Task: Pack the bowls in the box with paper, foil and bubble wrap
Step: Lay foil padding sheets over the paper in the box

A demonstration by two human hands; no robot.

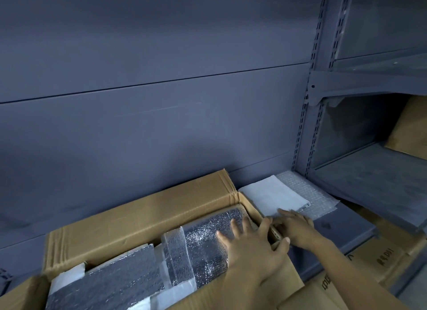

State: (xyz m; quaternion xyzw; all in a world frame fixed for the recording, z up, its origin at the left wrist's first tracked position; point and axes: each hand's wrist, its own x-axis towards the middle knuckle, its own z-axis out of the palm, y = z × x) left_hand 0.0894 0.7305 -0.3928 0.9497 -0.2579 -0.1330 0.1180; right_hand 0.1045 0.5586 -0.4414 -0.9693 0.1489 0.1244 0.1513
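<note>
Box [143, 215] open on the shelf [342, 226], filled with foil parcels [208, 240], one crossed by a bubble-wrap band [175, 247]. No bare bowls visible, presumably wrapped inside.

Left hand [249, 249]: fingers spread and straight, laid flat over the box's right-end wall and the foil, gripping nothing.

Right hand [298, 228]: fingers stretched onto the near edge of the paper stack [268, 194], just off the box's right end; thumb hidden.

Bubble wrap sheets [307, 191] lie under the paper.

Judgement: late stage. Top padding and closing the flaps remain.
</note>
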